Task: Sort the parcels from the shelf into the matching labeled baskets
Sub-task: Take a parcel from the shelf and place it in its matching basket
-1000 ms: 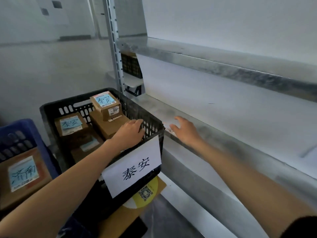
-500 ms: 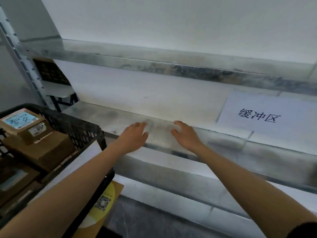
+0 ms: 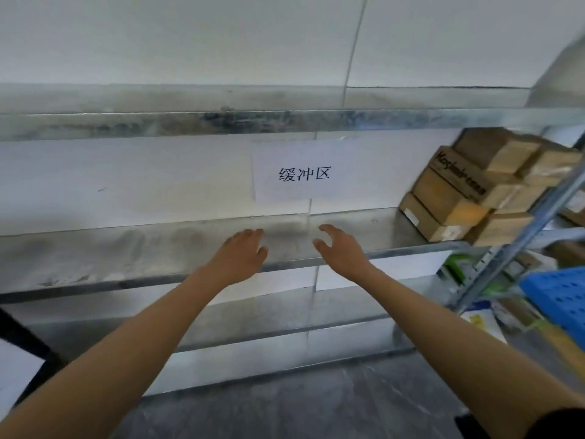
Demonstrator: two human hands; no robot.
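- Your left hand (image 3: 242,253) reaches over the shelf (image 3: 110,258), fingers nearly straight and together; it holds nothing
- Your right hand (image 3: 342,248) hangs just beside it, fingers loosely curved, thumb spread; it too is empty
- The parcels (image 3: 468,191) sit stacked at the shelf's right end, well apart from both hands
- A paper sign (image 3: 300,174) hangs behind your hands, above the shelf; a blue basket (image 3: 560,296) shows at the right edge, below the parcels
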